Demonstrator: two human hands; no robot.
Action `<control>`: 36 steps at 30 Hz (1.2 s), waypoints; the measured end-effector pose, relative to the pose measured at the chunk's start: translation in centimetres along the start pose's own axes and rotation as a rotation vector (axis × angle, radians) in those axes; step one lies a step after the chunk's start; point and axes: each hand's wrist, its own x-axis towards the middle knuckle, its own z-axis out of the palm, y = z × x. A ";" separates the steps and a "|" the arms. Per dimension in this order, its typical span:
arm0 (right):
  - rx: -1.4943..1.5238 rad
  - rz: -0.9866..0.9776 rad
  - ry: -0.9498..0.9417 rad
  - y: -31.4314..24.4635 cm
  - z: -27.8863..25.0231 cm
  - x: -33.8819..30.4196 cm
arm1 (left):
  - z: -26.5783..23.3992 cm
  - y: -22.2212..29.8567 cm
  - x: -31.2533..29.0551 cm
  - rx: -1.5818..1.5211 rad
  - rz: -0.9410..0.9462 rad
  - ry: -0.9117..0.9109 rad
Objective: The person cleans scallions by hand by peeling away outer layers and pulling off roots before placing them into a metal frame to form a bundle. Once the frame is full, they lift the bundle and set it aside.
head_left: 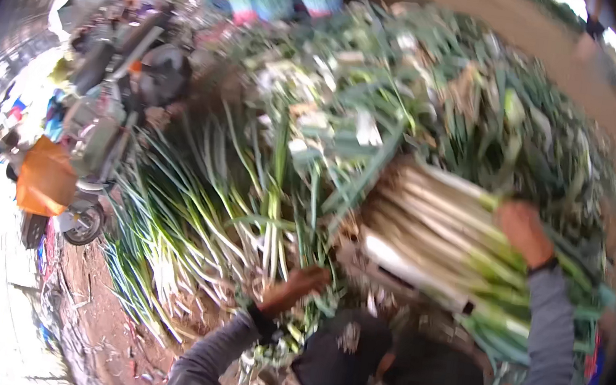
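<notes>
the right hand (pixel 525 231) is at three o'clock, against the green part of a leek bundle (pixel 433 239) lying toward four; blur hides whether its fingers grip. the left hand (pixel 299 287) is at six o'clock, near spring onions (pixel 177 257) fanned out at eight; i cannot tell if it is open or closed. a leafy heap (pixel 384 71) spreads at one.
</notes>
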 end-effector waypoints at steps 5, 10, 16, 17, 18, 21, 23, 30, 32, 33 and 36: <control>0.172 -0.046 0.149 1.3 -3.3 -0.8 | -1.5 0.4 0.1 -0.180 -0.287 0.266; 0.332 -0.004 0.042 0.5 -1.2 -0.7 | -3.9 -4.7 -1.1 -0.292 -0.334 0.372; 0.448 0.173 -0.003 1.6 -3.8 -2.8 | -4.7 -8.8 1.2 -0.023 -0.199 0.512; 0.523 0.204 0.097 0.7 -4.6 -3.3 | -5.7 -10.0 1.1 0.131 -0.187 0.623; 0.555 0.194 0.129 1.1 -5.3 -4.5 | -5.4 -10.4 1.6 0.157 -0.161 0.693; 0.563 0.239 0.219 -2.1 -7.8 -7.2 | -8.2 -12.4 -0.2 0.224 -0.266 0.884; 0.851 0.456 0.190 -5.2 -10.6 -10.0 | -12.8 -15.8 -1.6 0.494 -0.200 0.967; 0.827 0.363 0.091 -11.6 -15.6 -18.1 | -14.5 -17.5 2.5 0.789 -0.380 1.013; 0.812 0.372 0.103 -13.6 -15.2 -18.5 | -14.5 -17.7 2.9 0.752 -0.373 0.969; 0.794 0.385 0.118 -14.1 -15.2 -18.9 | -14.2 -17.5 3.3 0.741 -0.371 0.969; 0.723 0.333 0.076 -14.6 -15.3 -19.1 | -13.7 -16.7 4.1 0.805 -0.558 0.830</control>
